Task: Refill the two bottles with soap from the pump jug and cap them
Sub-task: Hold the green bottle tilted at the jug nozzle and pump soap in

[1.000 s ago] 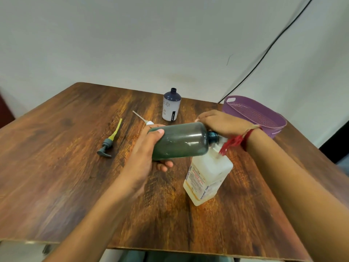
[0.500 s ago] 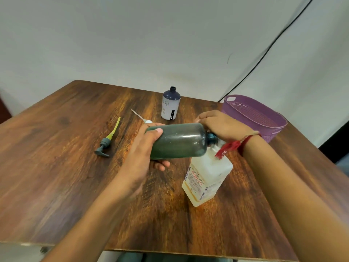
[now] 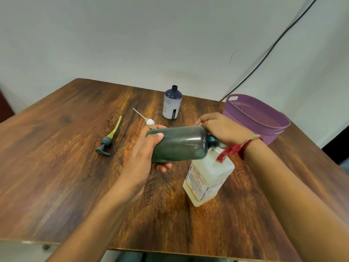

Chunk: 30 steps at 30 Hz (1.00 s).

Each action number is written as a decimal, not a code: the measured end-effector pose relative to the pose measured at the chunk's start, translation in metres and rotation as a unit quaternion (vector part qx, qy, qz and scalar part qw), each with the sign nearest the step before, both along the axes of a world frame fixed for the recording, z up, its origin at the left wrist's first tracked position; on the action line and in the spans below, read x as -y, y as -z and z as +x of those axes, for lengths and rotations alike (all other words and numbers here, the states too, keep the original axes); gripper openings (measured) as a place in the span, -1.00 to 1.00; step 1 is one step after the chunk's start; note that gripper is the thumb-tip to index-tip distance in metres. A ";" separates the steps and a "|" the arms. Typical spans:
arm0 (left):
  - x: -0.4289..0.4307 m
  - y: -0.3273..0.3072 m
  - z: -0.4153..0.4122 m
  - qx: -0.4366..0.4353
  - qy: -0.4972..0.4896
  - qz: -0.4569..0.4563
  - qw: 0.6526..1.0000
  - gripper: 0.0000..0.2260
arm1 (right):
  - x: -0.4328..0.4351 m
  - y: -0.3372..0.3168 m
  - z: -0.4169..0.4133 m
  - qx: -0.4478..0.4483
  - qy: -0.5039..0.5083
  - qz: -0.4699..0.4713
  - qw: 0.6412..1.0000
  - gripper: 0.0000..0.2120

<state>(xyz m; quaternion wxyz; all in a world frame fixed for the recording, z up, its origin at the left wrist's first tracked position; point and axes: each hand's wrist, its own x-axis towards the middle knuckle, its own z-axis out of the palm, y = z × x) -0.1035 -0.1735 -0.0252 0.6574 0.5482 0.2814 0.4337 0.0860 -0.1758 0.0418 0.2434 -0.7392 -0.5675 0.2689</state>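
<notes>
Holding the green bottle (image 3: 180, 143) sideways, the left grip (image 3: 148, 155) wraps its base so its mouth sits just under the right grip (image 3: 224, 129), curled over the top of the pump jug (image 3: 207, 176), seemingly to catch soap.

Left grip (image 3: 145, 154) curled, clasping, thumb on top; right grip (image 3: 224, 127) curled, palm down.

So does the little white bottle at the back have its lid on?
No, open. The white bottle stands upright with a bare dark neck; a white pump cap lies on the table nearby.
</notes>
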 end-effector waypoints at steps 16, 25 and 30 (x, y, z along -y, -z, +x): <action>-0.002 -0.003 -0.004 0.014 -0.005 0.020 1.000 -0.77 | -0.006 -0.011 0.002 0.013 -0.037 -0.015 0.999 -0.75; 0.001 -0.003 -0.001 0.010 -0.004 0.013 1.000 -0.78 | -0.003 -0.005 0.005 -0.008 -0.002 0.015 1.000 -0.75; 0.000 -0.003 -0.004 0.009 -0.012 0.014 1.000 -0.77 | -0.006 -0.004 0.001 0.016 -0.007 0.001 1.000 -0.76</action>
